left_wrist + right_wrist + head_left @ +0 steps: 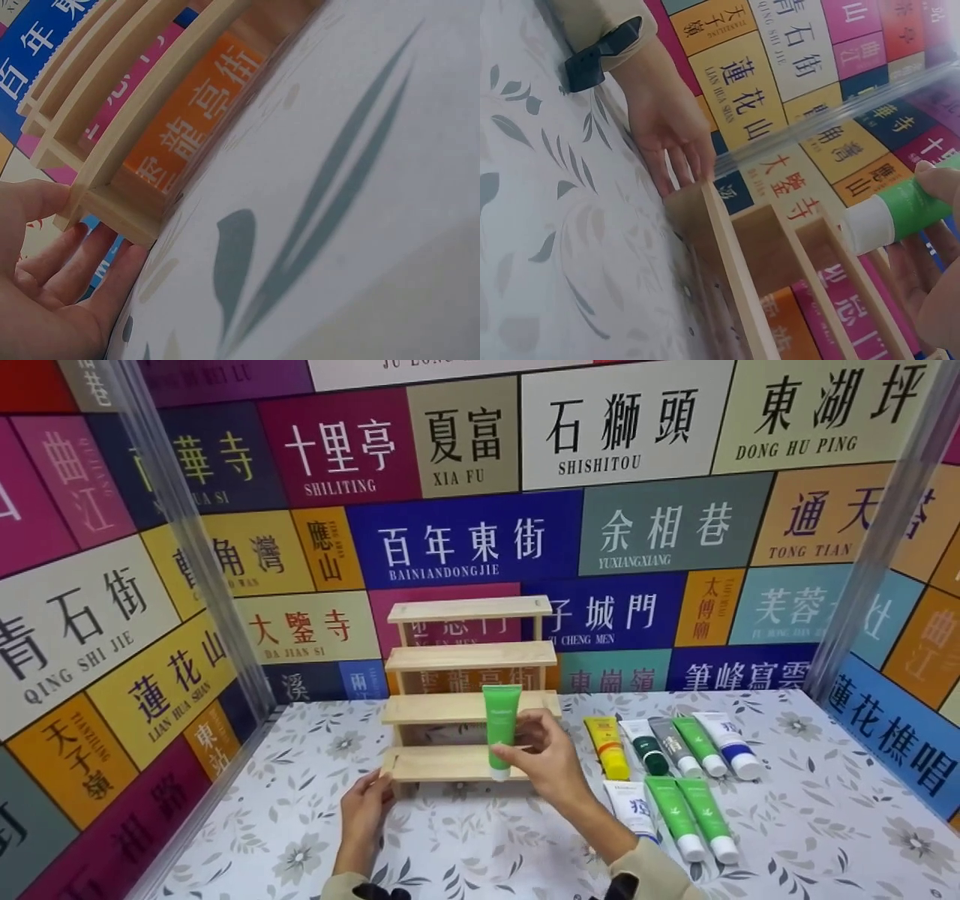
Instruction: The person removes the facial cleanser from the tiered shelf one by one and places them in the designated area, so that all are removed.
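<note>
A light wooden stepped rack (442, 765) with several tiers stands on the patterned tabletop. At the left end of its lowest tier is my left hand (364, 814); the left wrist view shows the thumb (46, 198) at the board's upper edge and the fingers bent below it, gripping that end. My right hand (553, 761) pinches a green tube (501, 716) with its white cap downward, in front of the rack's lower tiers. In the right wrist view the tube's white cap (866, 225) points left, and part of the right hand lies outside the frame.
Right of the rack lie several tubes in two rows: a yellow tube (607, 746), a grey tube (675, 746), green tubes (675, 817) and white-and-blue tubes (727, 742) among them. Printed sign walls (465, 540) and clear corner posts (202, 540) enclose the table (247, 825).
</note>
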Demonstrator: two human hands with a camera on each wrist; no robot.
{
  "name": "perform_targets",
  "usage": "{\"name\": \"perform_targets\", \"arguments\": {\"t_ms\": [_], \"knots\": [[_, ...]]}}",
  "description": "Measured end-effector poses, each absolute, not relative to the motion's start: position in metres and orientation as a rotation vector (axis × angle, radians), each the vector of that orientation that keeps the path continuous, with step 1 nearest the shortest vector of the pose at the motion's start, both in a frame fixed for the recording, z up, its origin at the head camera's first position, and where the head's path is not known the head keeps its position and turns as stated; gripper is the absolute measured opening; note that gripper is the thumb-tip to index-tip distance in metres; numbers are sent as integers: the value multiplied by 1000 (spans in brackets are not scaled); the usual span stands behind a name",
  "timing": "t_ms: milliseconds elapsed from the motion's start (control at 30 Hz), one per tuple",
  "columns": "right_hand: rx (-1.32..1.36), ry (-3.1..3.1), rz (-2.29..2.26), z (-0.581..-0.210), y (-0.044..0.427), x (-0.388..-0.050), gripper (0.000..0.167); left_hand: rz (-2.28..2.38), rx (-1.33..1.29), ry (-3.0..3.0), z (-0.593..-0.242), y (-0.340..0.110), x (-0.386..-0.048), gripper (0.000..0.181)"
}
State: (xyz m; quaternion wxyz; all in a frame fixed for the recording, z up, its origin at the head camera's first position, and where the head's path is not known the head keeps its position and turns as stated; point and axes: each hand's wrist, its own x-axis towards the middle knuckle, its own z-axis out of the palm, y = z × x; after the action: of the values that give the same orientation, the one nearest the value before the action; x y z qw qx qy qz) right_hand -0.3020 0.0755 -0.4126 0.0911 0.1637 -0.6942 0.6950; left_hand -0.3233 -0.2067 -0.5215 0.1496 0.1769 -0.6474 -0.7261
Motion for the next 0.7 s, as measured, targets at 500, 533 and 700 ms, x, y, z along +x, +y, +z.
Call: {"name": "perform_targets", "arguments": {"t_ms": [500,533,700], "knots": [[334,-2063,1977,-403,138,-280,44,-2074,548,-1861,-522,-206,-326,47],[325,-2068,1969,-403,141,-280,44,-2067,554,-1868,-522,-206,-326,47],[281,-2089,1946,-404,156,-279,43,-2058,579,-1893,-520,-205,-326,47]]}}
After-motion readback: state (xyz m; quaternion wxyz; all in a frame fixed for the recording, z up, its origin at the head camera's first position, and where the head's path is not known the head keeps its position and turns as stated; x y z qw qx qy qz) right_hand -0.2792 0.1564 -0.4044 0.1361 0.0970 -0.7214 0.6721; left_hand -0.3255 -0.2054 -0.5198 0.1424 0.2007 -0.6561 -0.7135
